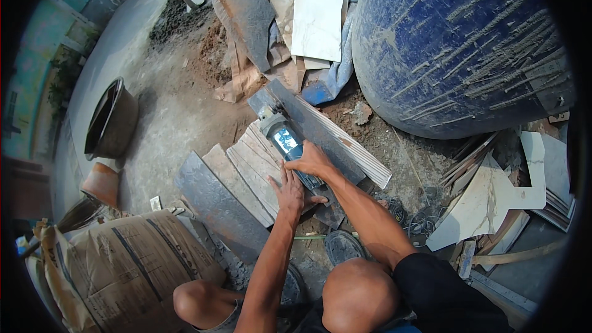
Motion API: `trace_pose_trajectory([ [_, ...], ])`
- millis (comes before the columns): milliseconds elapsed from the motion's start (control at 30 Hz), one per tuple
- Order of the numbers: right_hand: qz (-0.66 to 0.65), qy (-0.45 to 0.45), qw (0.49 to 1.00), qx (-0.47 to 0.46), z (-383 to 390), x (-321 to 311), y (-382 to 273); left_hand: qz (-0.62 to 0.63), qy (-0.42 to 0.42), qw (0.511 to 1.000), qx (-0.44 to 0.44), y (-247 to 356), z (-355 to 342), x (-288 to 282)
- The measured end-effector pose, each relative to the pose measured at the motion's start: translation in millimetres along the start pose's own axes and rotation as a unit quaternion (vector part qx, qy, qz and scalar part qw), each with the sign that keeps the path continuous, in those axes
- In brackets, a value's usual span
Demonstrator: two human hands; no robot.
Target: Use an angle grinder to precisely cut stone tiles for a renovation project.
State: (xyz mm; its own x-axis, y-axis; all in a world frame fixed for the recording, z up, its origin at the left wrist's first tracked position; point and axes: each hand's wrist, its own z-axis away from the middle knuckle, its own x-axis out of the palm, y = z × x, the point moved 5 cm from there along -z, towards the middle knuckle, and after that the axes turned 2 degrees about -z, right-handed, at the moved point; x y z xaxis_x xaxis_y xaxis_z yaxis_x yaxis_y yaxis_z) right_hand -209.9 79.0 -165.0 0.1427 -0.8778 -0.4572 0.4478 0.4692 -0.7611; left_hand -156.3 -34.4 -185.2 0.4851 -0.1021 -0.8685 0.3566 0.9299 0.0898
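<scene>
My right hand [311,161] is closed around the body of an angle grinder [285,138], whose head points away from me to the upper left. Beside it, my left hand [288,192] lies with fingers stretched out and thumb apart, its fingertips at the grinder's near end. Whether it presses on the grinder or on the pieces beneath, I cannot tell. Under and left of the tool lie pale stone-like strips [250,169] and a dark grey slab [216,200]. A second dark slab [317,126] runs under the grinder, with a ribbed pale strip [364,163] along its right side.
A large blue, cement-streaked drum [456,43] stands at upper right. White marbled tiles [317,15] lie at the back; cut tile pieces [487,200] lean at right. A black bucket [114,120], an orange-brown pot [100,185] and a brown paper sack [132,271] are at left.
</scene>
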Motion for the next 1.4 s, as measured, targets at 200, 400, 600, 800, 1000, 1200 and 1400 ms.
trace_pose_trajectory([
  [200, 0.013, 0.008, 1.000, -0.005, 2.4, 1.1, -0.6, -0.002, 0.021, 1.000, 0.010, -3.4, -2.0, 5.4],
  [400, -0.008, -0.035, 0.999, 0.020, 8.0, 0.9, -0.4, 0.003, 0.010, 1.000, 0.023, -4.2, -2.0, 5.3],
  [600, 0.008, -0.004, 1.000, 0.008, 8.6, 4.2, 8.6, 0.018, 0.004, 0.999, 0.032, 0.9, 0.7, 1.7],
  [800, 0.014, 0.010, 1.000, -0.006, 9.8, 5.7, 9.9, 0.029, 0.007, 0.999, 0.032, -3.3, 0.2, 3.7],
  [1000, 0.000, -0.014, 1.000, 0.017, 12.0, 2.4, 8.6, 0.010, 0.009, 0.999, 0.037, -2.8, 0.0, 4.5],
  [1200, -0.009, -0.023, 0.999, 0.022, 15.4, 0.3, 8.0, 0.011, 0.016, 0.999, 0.041, -1.5, 1.7, 1.4],
  [1400, -0.025, -0.026, 0.999, 0.016, 18.3, -0.9, 5.9, 0.012, 0.023, 0.999, 0.034, -4.6, -0.6, 4.8],
])
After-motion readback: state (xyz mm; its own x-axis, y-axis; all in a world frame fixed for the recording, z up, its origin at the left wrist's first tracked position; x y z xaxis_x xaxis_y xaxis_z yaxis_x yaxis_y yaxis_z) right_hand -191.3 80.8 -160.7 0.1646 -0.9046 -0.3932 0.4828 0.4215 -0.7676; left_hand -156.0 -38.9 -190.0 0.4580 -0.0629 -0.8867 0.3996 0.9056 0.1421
